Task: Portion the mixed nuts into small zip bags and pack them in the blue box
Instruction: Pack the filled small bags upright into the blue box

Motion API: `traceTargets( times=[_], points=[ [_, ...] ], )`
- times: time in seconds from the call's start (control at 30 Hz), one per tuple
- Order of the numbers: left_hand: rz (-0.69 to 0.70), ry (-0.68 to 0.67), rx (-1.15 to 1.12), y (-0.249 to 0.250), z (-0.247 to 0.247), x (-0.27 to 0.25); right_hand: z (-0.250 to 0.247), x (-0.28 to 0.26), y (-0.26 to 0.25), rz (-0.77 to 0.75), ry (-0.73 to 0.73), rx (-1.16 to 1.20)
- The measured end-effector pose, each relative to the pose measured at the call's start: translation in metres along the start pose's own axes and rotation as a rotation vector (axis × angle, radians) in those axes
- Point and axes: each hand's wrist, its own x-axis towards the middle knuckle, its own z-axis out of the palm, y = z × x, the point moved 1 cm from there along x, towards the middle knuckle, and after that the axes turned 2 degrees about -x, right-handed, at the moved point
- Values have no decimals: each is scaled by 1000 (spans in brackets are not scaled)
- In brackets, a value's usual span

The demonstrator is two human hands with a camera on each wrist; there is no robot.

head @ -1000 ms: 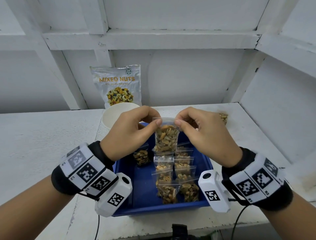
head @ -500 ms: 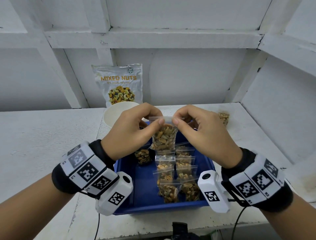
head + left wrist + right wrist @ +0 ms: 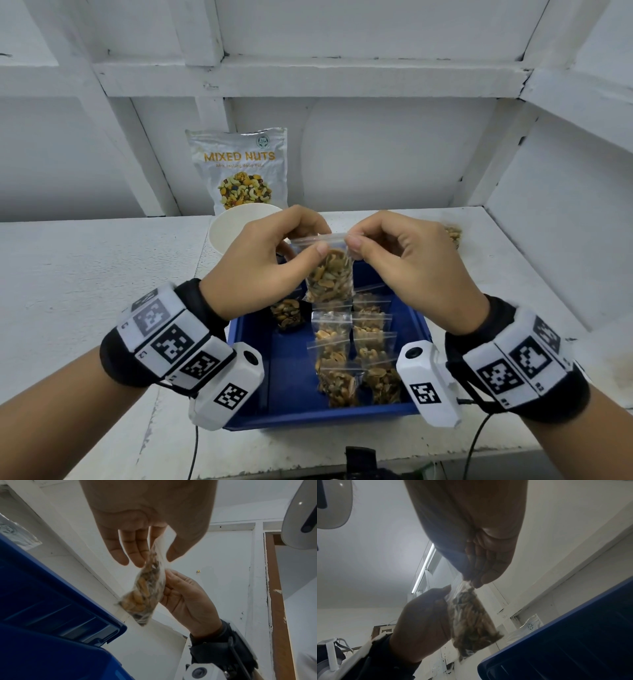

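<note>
One zip bag (image 3: 330,274) of nuts in my fingers (image 3: 320,247), hanging upright above the far end of the blue box (image 3: 291,370). My left hand (image 3: 263,260) pinches the top strip at its left end, thumb in front and index behind; my right hand (image 3: 407,260) pinches the right end the same way. Both pinches sit on the seal line, thumbs close together, nearly touching. From the left wrist view the bag (image 3: 145,588) runs down from my left fingers (image 3: 135,547), with my right hand (image 3: 187,599) against its side. From the right wrist view the same bag (image 3: 471,616) hangs between both hands, its top held at my right fingers (image 3: 488,563). I cannot tell whether the seal is fully closed.

Below my fingers, inside the box: two rows of filled bags (image 3: 356,346) lying overlapped, running toward me, plus one filled bag (image 3: 287,313) apart, under my left hand. Behind my left hand, a white bowl (image 3: 222,233) sits on the surface (image 3: 85,274), touching the far edge of the box or just beside it. Behind the bowl, the mixed nuts pouch (image 3: 239,168) stands against the wall. Past my right hand, a small heap of loose nuts (image 3: 454,233) lies on the surface.
</note>
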Motion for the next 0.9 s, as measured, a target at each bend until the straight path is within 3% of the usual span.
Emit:
traceTargets(
  times=[0.33, 0.67, 0.8, 0.9],
  points=[
    [139, 68, 154, 2, 5, 3, 4, 0, -1, -14, -41, 1],
    [134, 56, 189, 1, 10, 4, 4, 4, 1, -97, -35, -63],
    [110, 44, 177, 0, 10, 4, 5, 4, 3, -86, -47, -60],
    [73, -17, 166, -1, 6, 4, 1, 5, 5, -26, -134, -54]
  ],
)
